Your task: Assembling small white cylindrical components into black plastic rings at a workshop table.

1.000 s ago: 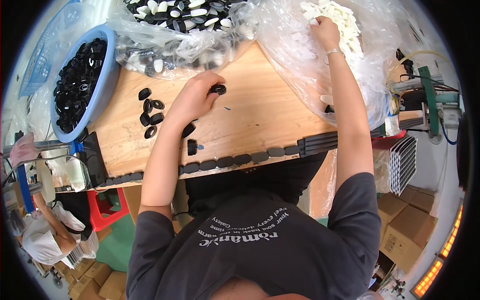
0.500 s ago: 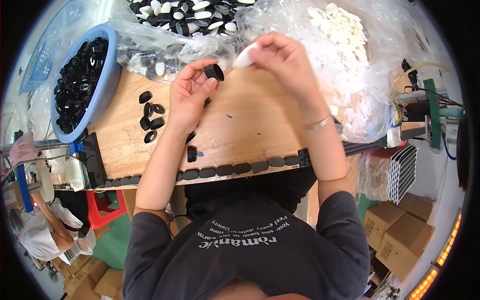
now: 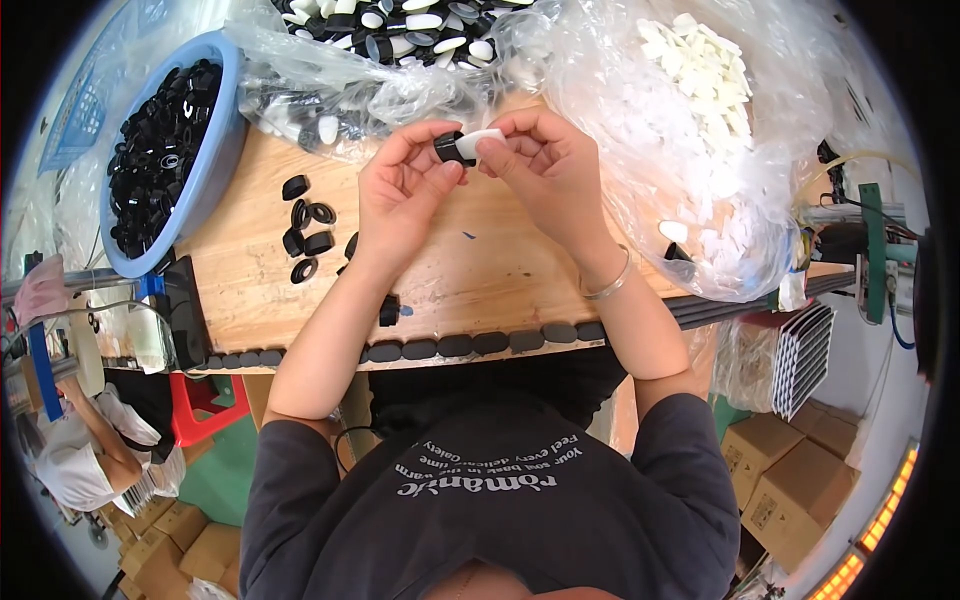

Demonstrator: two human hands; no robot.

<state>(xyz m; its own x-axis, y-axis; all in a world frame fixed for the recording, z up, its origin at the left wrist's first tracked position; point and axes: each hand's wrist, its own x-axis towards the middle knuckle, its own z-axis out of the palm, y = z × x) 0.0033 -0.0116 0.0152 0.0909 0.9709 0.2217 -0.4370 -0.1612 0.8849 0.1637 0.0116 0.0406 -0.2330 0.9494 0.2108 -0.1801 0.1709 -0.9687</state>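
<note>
Above the middle of the wooden table, my two hands meet in front of my chest. A short black ring-shaped cap is pinched between the thumb and fingers of my left hand. My right hand grips a smooth white oval piece, its tip at the cap's open end. Whether the tip is inside the cap, I cannot tell. Left of my left forearm, several loose black caps lie on the wood.
A blue basin full of black caps stands at the left. At the back, black and white pieces are heaped on clear plastic. White pieces fill a plastic bag at the right. Dark pads line the near edge. Another person sits lower left.
My right hand has come left and down with the white piece, bringing it against the cap. My left hand has shifted slightly right, still pinching the cap.
</note>
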